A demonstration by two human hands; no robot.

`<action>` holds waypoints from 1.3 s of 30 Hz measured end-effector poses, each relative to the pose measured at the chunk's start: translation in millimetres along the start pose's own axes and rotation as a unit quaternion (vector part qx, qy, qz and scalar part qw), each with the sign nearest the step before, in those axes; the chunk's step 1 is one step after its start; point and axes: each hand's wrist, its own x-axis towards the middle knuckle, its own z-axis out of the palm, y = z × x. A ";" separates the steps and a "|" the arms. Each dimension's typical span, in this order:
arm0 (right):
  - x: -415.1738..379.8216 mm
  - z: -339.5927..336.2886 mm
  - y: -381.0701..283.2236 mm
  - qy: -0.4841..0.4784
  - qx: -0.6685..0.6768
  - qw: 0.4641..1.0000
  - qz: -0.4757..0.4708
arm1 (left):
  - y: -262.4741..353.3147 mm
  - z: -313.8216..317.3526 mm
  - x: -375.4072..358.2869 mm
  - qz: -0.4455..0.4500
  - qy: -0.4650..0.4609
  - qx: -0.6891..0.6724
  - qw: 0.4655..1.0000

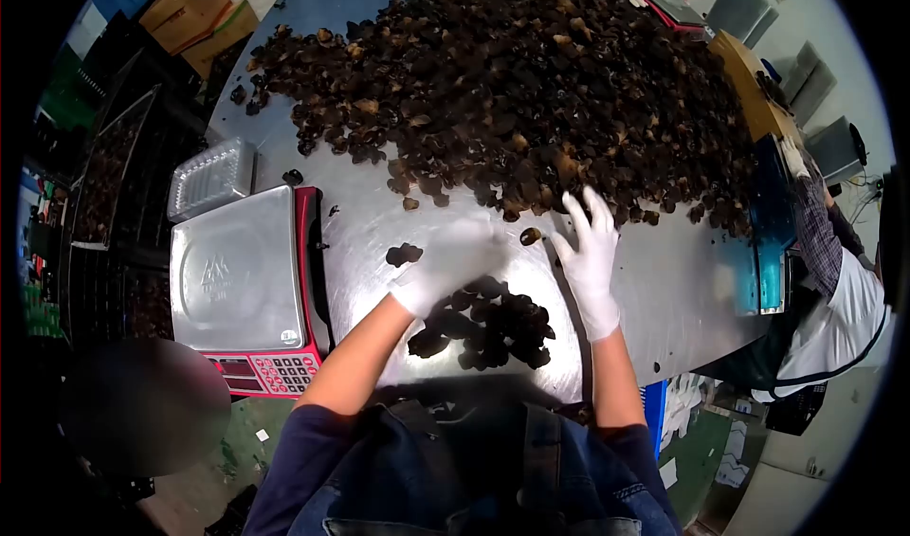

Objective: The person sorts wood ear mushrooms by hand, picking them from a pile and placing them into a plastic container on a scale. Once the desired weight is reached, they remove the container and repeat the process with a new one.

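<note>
A big heap of dark brown, ear-shaped mushrooms (531,90), which look like wood ear, covers the far part of the metal table (360,204). My right hand (592,252), in a white glove, is at the heap's near edge with its fingers spread. Just left of its thumb is a single mushroom (530,236). My left hand (453,261), also gloved in white, is smeared by motion, so its fingers cannot be made out. Below it, close to my body, lies a smaller dark group of mushrooms (493,327). A few loose mushrooms (405,254) rest left of the left hand.
On the left stands a red scale (237,271) with a metal pan, and behind it clear plastic trays (213,178). Black crates (114,176) are stacked beyond. At the right edge a co-worker (834,280) stands beside a blue bin (770,233). Another scale (671,7) is at the far right.
</note>
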 end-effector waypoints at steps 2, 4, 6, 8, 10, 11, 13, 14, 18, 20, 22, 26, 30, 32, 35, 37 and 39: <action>43.0 1.6 -17.4 0.030 -0.026 0.999 0.010 | -5.1 2.8 27.9 0.020 0.172 0.088 0.981; 74.1 18.6 -7.1 -0.021 -0.040 0.998 0.038 | 2.1 2.5 56.7 -0.023 0.146 0.186 0.971; 82.6 32.4 0.5 -0.074 0.010 0.997 0.037 | -6.9 10.5 67.1 -0.016 0.153 0.183 0.971; 66.0 37.8 1.1 -0.001 0.009 0.999 -0.042 | -18.2 14.7 67.2 -0.014 0.156 0.174 0.972; 35.2 35.2 -10.5 -0.041 0.034 0.994 -0.096 | -26.9 21.1 46.3 0.012 0.210 0.153 0.966; 14.3 26.1 -23.2 -0.122 0.049 0.986 -0.097 | -29.4 25.0 28.1 0.020 0.212 0.145 0.966; -15.2 -1.2 -60.2 -0.168 0.112 0.962 -0.184 | -14.4 10.2 -9.8 -0.018 0.121 0.108 0.987; -28.6 -15.9 -68.4 -0.164 0.132 0.960 -0.187 | -19.0 12.1 -26.2 0.000 0.152 0.105 0.983; -34.2 -27.0 -53.6 -0.110 0.191 0.963 -0.157 | 4.4 -34.2 -33.4 -0.221 0.042 -0.014 0.974; -19.7 -12.7 -39.0 0.007 0.161 0.983 -0.084 | -20.6 -19.0 -5.1 -0.097 0.146 0.039 0.984; 1.3 4.5 -32.4 0.005 0.051 0.998 0.024 | -19.1 -9.4 19.1 0.058 0.275 0.136 0.950; 11.0 39.3 -29.2 -0.027 -0.150 0.988 -0.007 | -14.8 11.7 65.8 0.082 0.242 0.230 0.939; -1.0 24.5 -33.8 0.032 -0.086 0.993 -0.075 | -24.7 16.3 64.8 0.058 0.203 0.248 0.945; -26.9 6.7 -39.5 -0.046 -0.017 0.990 -0.133 | -14.4 15.7 30.9 0.028 0.179 0.198 0.963; -24.8 -15.6 -45.9 -0.106 0.153 0.979 -0.088 | -15.5 5.3 -24.1 0.058 0.108 0.082 0.989; -10.1 -12.4 -29.0 -0.109 0.268 0.957 0.009 | -4.5 -8.2 -32.8 0.106 0.056 -0.015 0.993; 21.6 -1.8 -14.8 0.017 0.046 0.999 -0.011 | 13.7 -35.2 -9.7 -0.158 -0.099 -0.136 0.973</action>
